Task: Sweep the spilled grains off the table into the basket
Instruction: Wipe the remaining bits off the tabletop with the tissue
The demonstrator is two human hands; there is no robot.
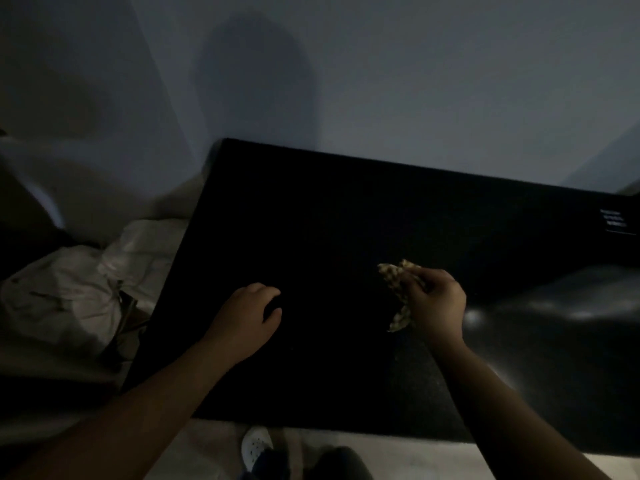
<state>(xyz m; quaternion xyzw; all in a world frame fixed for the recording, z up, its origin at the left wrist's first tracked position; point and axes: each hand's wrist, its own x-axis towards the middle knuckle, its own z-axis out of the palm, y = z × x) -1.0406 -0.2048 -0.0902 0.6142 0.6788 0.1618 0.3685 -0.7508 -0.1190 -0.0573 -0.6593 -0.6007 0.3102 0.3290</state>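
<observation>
Head view, dim light. Nearest, a pale shoe (255,445) stands on the floor (311,441) just below the near edge of the surface (329,220), and both forearms reach up over that edge. The left hand (249,313) rests on the near-left part of the surface with fingers curled toward the thumb. Whether it encloses anything cannot be told in the dark, though the cupped pose would suit a stop against which grains are gathered. The right hand (433,303), level with it and well to its right, pinches a patterned cloth (394,278) bunched between thumb and fingers. Loose ends hang out on the hand's left side and reach down to the surface, a hold suited to wiping leftward toward the other hand. The grains themselves cannot be made out on the black top, and no basket can be identified. If it is present it may lie among the crumpled white wrappings (69,289) heaped off the left edge, which would explain the leftward set of both hands. A glossy black object (561,341) lies near the right. A small white label (616,221) marks the far-right corner. Beyond, a plain grey wall (415,81) carries a broad shadow (249,91).
</observation>
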